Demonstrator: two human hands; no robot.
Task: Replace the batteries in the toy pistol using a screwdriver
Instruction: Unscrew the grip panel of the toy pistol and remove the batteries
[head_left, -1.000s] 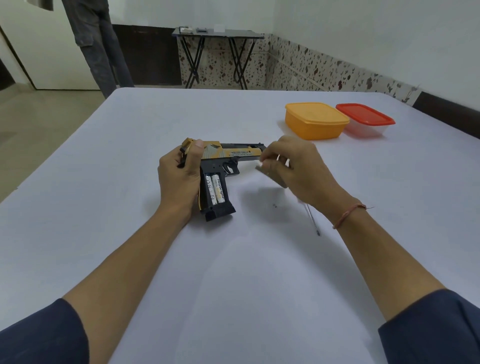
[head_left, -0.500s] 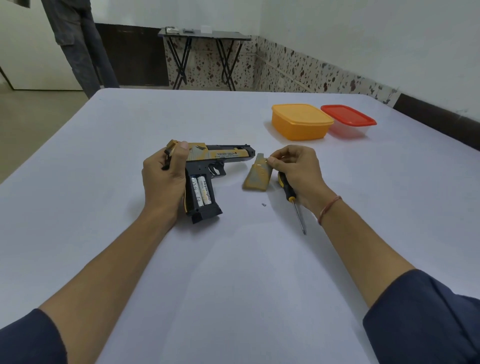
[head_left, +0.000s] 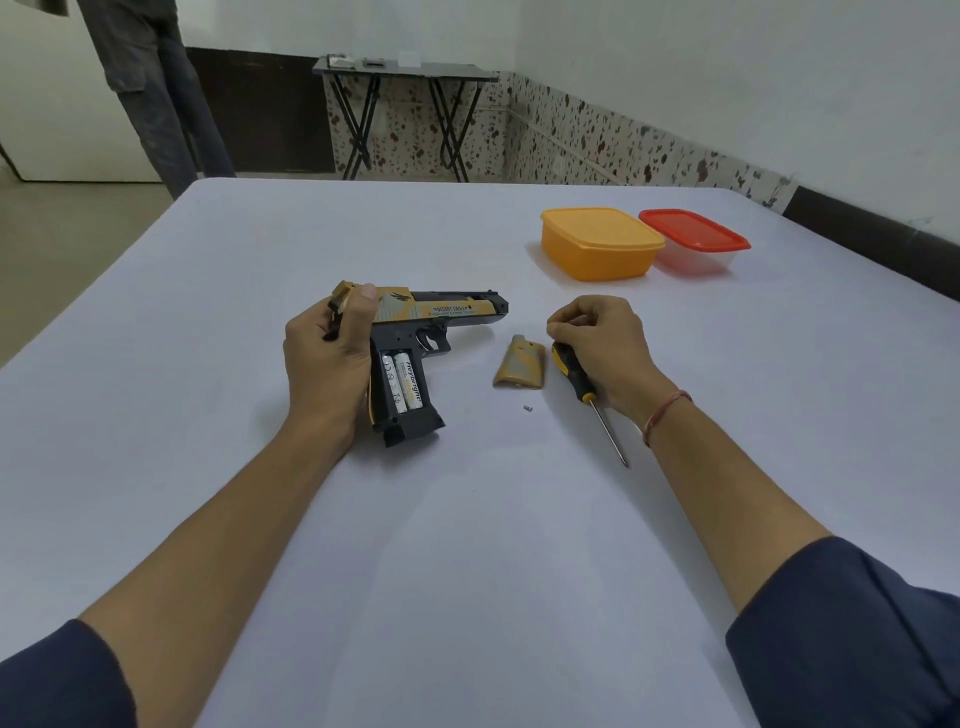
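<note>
A black and gold toy pistol (head_left: 447, 309) lies on its side on the white table (head_left: 467, 519). My left hand (head_left: 327, 364) grips its rear and grip. The grip's compartment is uncovered and shows two white batteries (head_left: 401, 382). The gold battery cover (head_left: 519, 364) lies loose on the table to the pistol's right, with a tiny screw (head_left: 528, 408) just in front of it. My right hand (head_left: 602, 338) sits beside the cover with curled fingers. It holds the black and yellow screwdriver (head_left: 571, 364) in the palm, and the shaft points back toward me.
An orange lidded container (head_left: 597, 244) and a clear one with a red lid (head_left: 693, 239) stand at the far right of the table. Beyond the table are a folding side table (head_left: 405, 67) and a standing person's legs (head_left: 156, 88).
My right hand carried the battery cover away from the pistol, laid it on the table and let go of it. My left hand kept hold of the pistol.
</note>
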